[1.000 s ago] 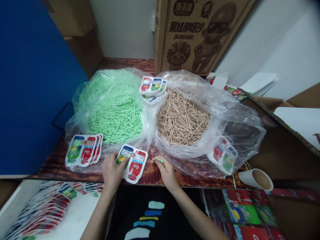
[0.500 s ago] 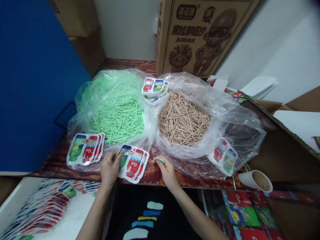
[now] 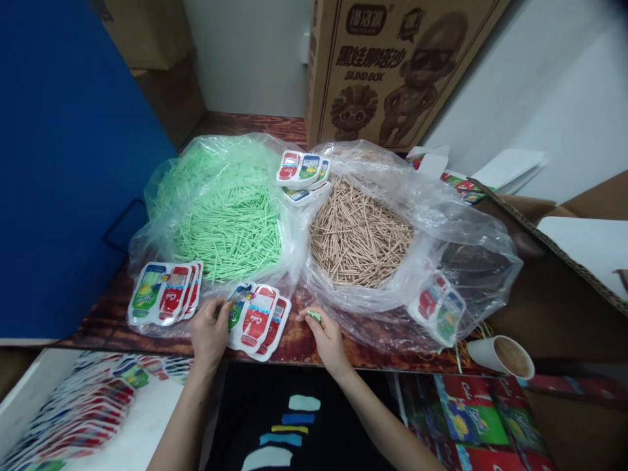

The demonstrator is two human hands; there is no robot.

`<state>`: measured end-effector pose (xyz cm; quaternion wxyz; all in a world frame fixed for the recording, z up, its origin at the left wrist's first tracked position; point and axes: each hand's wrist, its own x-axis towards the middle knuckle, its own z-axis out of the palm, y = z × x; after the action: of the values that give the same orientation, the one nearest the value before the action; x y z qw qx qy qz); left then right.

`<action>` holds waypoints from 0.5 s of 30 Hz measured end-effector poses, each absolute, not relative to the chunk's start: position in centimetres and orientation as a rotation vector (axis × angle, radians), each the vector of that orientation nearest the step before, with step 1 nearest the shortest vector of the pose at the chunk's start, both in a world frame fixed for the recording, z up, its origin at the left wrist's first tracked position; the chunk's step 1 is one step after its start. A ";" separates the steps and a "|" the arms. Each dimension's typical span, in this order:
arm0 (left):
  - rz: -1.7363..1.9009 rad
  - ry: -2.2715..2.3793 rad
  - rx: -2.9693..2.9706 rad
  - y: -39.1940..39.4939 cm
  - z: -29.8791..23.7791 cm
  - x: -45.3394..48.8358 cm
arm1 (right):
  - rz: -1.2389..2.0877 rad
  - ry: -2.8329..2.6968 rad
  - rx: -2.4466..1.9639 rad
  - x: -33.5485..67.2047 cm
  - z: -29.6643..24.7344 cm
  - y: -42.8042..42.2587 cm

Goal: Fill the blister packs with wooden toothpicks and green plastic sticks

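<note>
My left hand point(image 3: 210, 330) pinches the left edge of a printed blister pack point(image 3: 259, 315) with a green and a red can-shaped half. A second pack point(image 3: 275, 333) lies partly under it at the table's front edge. My right hand point(image 3: 328, 340) is closed around a small bunch of green sticks point(image 3: 314, 316), whose ends show by the thumb. Behind the left hand is an open plastic bag of green sticks point(image 3: 230, 232). Brown sticks point(image 3: 360, 235) fill the bag behind the right hand.
Stacked packs point(image 3: 164, 294) lie left of my left hand. More packs sit between the bags point(image 3: 301, 171) and on the right bag's film point(image 3: 438, 307). A paper cup point(image 3: 500, 356) stands at the right edge. Below left, a white box point(image 3: 161, 412) holds many packs. A carton point(image 3: 407, 72) stands behind.
My left hand has slid the top pack slightly left, so more of the red half of the pack beneath shows. My right hand stays almost where it was, still holding the green sticks.
</note>
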<state>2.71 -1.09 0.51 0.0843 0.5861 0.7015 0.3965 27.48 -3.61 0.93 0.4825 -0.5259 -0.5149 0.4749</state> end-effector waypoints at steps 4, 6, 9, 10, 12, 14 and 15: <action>1.229 2.070 1.745 -1.1 1.6 2.9 | 1.176 -1.243 -1.285 27.6 1.0 -3.6; 1.260 2.047 1.689 -1.1 1.9 2.8 | 1.178 -1.232 -1.283 27.6 1.1 -3.6; 1.324 2.003 1.554 -1.1 2.1 2.7 | 1.194 -1.196 -1.267 27.4 1.7 -3.4; 1.345 1.986 1.506 -1.1 2.1 2.7 | 1.210 -1.188 -1.254 27.2 2.2 -3.0; 1.380 1.959 1.422 -1.1 2.1 2.7 | 1.248 -1.220 -1.217 26.6 3.5 -1.9; 1.388 1.926 1.370 -1.2 2.2 2.9 | 1.262 -1.318 -1.193 25.7 5.1 0.1; 1.383 1.905 1.358 -1.3 2.2 3.1 | 1.247 -1.375 -1.194 25.1 5.9 1.4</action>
<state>3.07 -1.28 2.19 0.2103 0.4884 0.6854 0.4975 25.07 1.44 5.95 0.4504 -0.4830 -0.5562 0.5045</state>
